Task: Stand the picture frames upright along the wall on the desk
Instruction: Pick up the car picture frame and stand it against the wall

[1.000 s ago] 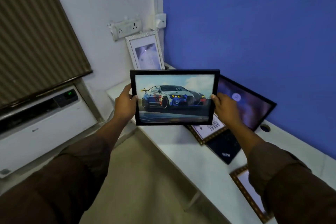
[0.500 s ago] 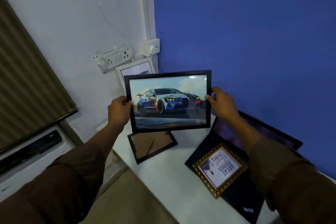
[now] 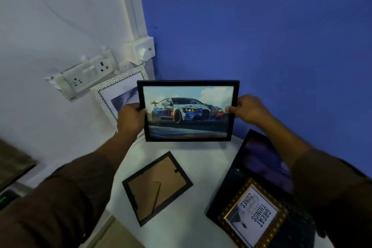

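I hold a black-framed car picture (image 3: 188, 110) upright, close to the blue wall in the desk's far corner, its lower edge near the desk top. My left hand (image 3: 130, 119) grips its left edge and my right hand (image 3: 248, 109) its right edge. Behind it a white-textured frame (image 3: 112, 91) stands against the white wall. A black frame (image 3: 157, 187) lies face down on the white desk (image 3: 205, 159). A gold-bordered frame (image 3: 252, 214) lies face up on a large dark frame (image 3: 261, 159).
A white socket strip (image 3: 84, 75) and a small switch box (image 3: 144, 48) are fixed on the white wall above the desk corner. An appliance with a green light (image 3: 6, 199) shows at the lower left, below the desk's edge.
Both hands have carried the car picture forward and down toward the desk's far corner by the blue wall. My view has moved closer and tilted down over the desk.
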`<action>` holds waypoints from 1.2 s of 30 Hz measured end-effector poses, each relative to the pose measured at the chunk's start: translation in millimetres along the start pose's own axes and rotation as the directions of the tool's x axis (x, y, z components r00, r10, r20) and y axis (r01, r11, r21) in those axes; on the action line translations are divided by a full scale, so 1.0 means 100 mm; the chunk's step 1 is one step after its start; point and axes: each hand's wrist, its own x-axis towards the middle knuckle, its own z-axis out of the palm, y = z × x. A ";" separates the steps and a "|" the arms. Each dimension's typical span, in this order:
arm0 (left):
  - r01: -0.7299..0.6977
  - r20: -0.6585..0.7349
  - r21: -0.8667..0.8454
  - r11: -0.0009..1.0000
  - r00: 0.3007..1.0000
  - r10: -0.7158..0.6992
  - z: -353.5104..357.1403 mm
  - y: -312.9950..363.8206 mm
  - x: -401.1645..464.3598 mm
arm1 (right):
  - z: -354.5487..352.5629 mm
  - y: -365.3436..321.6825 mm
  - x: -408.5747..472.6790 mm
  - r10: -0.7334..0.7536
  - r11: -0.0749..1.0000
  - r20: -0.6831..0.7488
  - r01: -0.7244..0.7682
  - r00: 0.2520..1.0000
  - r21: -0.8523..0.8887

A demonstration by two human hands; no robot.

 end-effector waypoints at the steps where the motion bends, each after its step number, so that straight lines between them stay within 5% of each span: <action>1: -0.012 0.026 0.000 1.000 1.000 0.012 0.10 0.00 0.11 | 0.00 0.03 0.08 0.037 0.999 0.003 -0.037 0.999 -0.005; 12: -0.237 0.409 0.092 0.967 0.895 0.180 1.37 0.10 1.41 | 0.29 0.46 0.66 0.450 0.885 0.027 -0.450 0.892 0.119; 23: -0.360 0.538 0.107 0.927 0.805 0.250 2.12 0.15 1.94 | 0.58 0.79 0.93 0.619 0.758 0.099 -0.626 0.779 0.184; 36: -0.334 0.569 0.111 0.936 0.794 0.216 2.41 0.08 2.06 | 0.80 0.93 1.14 0.688 0.678 0.087 -0.681 0.720 0.276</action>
